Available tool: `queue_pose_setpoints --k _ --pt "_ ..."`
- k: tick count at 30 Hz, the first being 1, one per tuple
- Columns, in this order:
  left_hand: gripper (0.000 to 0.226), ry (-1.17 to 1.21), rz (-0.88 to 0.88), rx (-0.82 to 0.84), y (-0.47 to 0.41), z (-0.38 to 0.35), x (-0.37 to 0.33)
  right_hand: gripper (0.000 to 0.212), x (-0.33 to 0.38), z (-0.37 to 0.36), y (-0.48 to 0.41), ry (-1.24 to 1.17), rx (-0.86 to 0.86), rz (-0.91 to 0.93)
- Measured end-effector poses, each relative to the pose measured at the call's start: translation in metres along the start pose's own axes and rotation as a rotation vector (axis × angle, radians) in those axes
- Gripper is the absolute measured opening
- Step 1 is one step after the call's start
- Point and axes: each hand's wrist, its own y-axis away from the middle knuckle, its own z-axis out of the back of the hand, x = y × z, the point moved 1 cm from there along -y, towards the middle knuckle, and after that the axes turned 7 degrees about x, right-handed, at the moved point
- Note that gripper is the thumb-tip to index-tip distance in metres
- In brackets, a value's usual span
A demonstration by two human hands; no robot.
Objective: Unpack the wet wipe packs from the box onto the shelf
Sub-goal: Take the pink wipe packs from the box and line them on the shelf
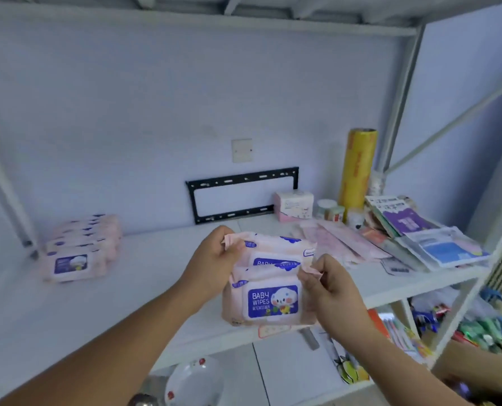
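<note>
Two pink wet wipe packs are up in the air over the white shelf (144, 273), held between both hands. The front pack (268, 303) faces us, and its blue label reads "BABY WIPES" beside a white cartoon figure; the small print beneath is too blurred to read. The rear pack (282, 249) sits just behind and above it, showing only "BAB" of the same label. The left hand (214, 259) pinches the rear pack's pink flap at its upper left corner, and the right hand (331, 291) pinches a pink flap at the front pack's upper right. On the shelf to the left, a row of packs (80, 250) with the same blue labels already lies against the wall. Over to the right stand a tall yellow roll (358, 168) with orange lettering I can't read, a pink box (293, 206) and a purple packet (405, 221). A black bracket (241, 194) hangs on the wall behind.
</note>
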Motion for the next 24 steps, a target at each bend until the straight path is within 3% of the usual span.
queue_pose_setpoints --k 10,17,24 --pt "0.018 0.042 0.204 -0.224 0.033 0.187 0.122 0.029 0.011 -0.225 -0.068 -0.05 0.255 -0.013" --pt "0.011 0.09 0.324 -0.176 0.028 0.319 0.214 0.026 -0.008 -0.382 -0.111 -0.065 0.289 -0.101" --pt "0.017 0.232 0.429 -0.154 0.003 0.37 0.275 0.026 -0.02 -0.453 -0.15 -0.012 0.292 -0.185"
